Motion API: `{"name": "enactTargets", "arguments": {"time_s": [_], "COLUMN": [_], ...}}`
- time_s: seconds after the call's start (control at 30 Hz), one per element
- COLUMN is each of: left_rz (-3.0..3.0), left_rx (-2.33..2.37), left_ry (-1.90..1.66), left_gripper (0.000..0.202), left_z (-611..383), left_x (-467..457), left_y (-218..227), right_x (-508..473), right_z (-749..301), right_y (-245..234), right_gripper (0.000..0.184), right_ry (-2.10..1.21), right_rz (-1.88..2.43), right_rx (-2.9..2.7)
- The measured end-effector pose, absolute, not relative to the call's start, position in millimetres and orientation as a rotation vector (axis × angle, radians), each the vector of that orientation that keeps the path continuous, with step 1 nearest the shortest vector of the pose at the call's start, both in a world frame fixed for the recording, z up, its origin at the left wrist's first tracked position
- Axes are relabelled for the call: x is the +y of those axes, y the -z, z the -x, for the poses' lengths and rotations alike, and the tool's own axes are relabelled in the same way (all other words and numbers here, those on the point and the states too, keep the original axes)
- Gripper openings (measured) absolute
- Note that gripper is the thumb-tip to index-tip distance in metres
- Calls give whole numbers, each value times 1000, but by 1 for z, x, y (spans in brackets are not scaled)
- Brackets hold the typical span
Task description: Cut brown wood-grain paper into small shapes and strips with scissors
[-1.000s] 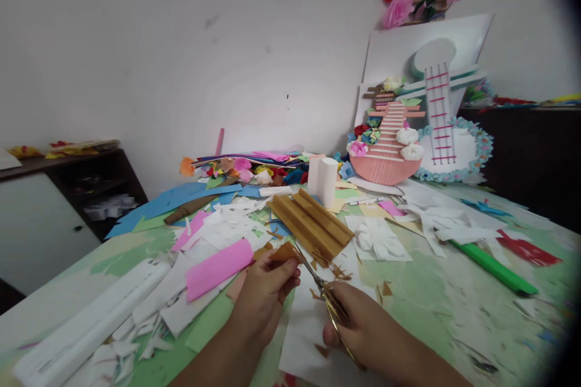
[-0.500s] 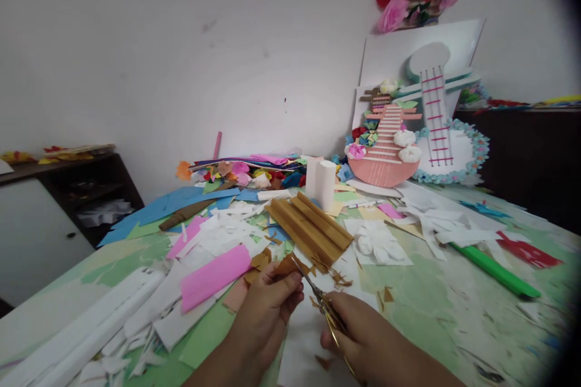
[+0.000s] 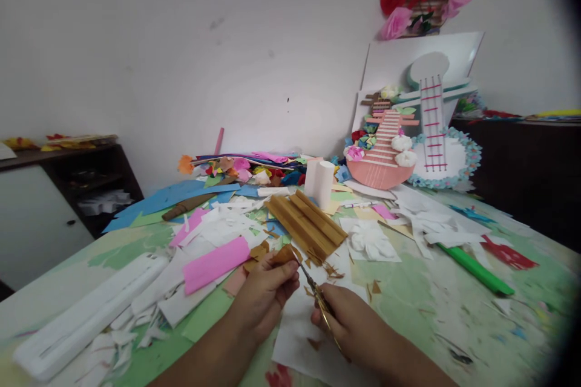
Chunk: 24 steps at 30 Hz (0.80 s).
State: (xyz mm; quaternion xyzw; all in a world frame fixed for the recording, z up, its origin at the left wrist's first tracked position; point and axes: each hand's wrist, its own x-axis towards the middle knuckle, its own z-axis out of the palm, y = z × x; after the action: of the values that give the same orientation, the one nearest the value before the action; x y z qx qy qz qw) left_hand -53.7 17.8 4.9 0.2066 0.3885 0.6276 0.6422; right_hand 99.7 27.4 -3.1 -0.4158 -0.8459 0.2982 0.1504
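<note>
Between the thumb and fingers of my left hand is a small piece of brown crepe paper. My right hand is closed around gold-handled scissors, whose blades point up and left and reach the edge of that piece. Whether the blades are parted is hard to make out. Just beyond the hands lies a folded sheet of brown crepe paper. Small brown scraps are scattered on a white sheet beneath the hands.
Left of my hands are a pink crepe paper roll and a long white plastic case. A green roll and a white paper flower lie to the right. Paper guitars stand against the wall behind a white roll.
The view has shifted slightly. Both hands stay close together, with the brown piece still in my left fingers and the scissor tips still at its edge.
</note>
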Motion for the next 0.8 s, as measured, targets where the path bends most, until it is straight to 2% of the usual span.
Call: {"name": "enactTargets", "arguments": {"time_s": [0.47,0.8], "left_rz": [-655,-706], "left_rx": [845,870], "left_ry": [-1413,-1349], "left_gripper": [21,20], "left_z": [52,52], "left_x": [13,13], "left_y": [-9,-8], "right_x": [28,26], "right_z": [-98,-98], "right_y": [11,11], "right_gripper": [29,32], "right_ry": [-789,-739], "right_rz": [1184,1213], "right_rx": [-2462,-2479]}}
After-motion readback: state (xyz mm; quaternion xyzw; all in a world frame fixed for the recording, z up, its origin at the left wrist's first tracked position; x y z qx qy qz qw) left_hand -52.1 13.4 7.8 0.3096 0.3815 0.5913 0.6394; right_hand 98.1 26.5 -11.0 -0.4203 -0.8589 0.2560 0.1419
